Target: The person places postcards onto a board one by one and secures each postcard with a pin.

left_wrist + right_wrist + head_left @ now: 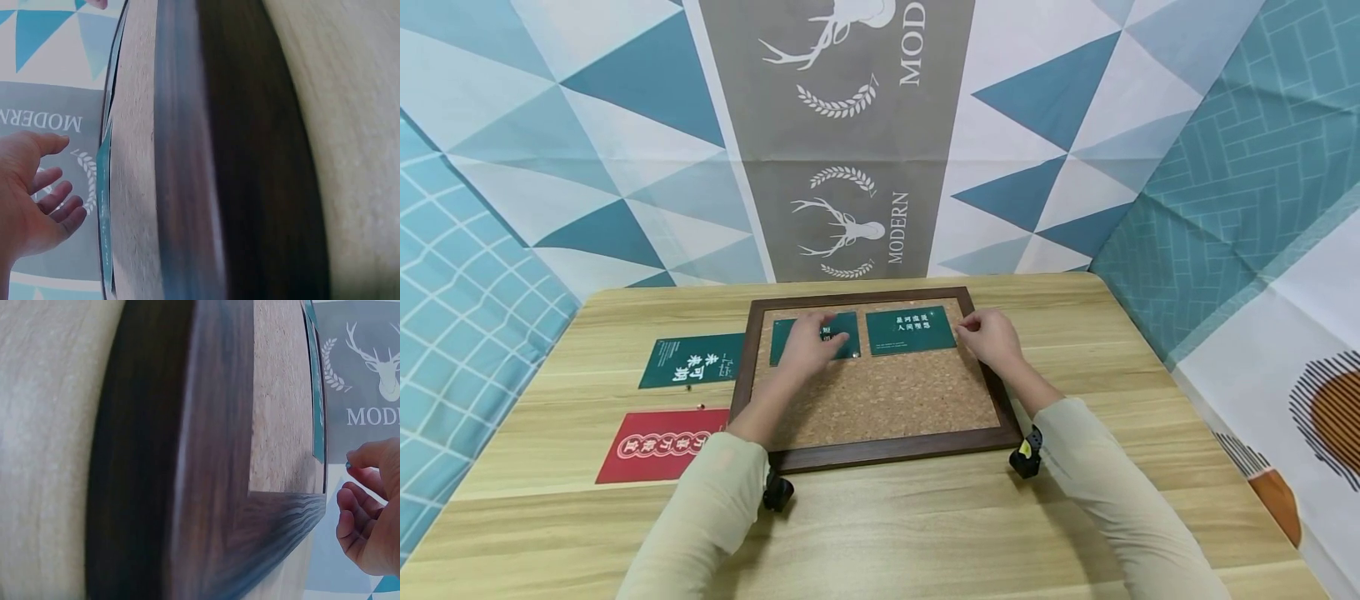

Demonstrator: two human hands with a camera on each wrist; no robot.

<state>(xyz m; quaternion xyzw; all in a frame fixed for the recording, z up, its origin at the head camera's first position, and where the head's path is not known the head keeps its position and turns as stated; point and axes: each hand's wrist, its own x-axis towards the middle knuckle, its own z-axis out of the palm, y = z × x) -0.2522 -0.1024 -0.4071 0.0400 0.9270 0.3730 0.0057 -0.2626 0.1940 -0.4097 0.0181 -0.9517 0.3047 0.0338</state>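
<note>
A cork board point(880, 396) with a dark wooden frame point(895, 447) lies on the table. Two green cards with white writing sit side by side on its upper part. My left hand point(811, 343) is over the left card point(782, 335), hiding part of it, with its fingers loosely bent and apart in the left wrist view. At the right card's point(912, 332) lower right corner, my right hand point(992, 337) pinches a tiny thumbtack point(348, 465) between thumb and forefinger; its shape is hard to make out. A small shiny tack point(856, 356) shows at the left card's lower right corner.
Left of the board lie another green card point(688, 360) and a red card point(655, 446), each partly hidden by the board or my arm. Small tacks point(702, 407) lie between them. A patterned cloth wall point(850, 150) rises behind the table.
</note>
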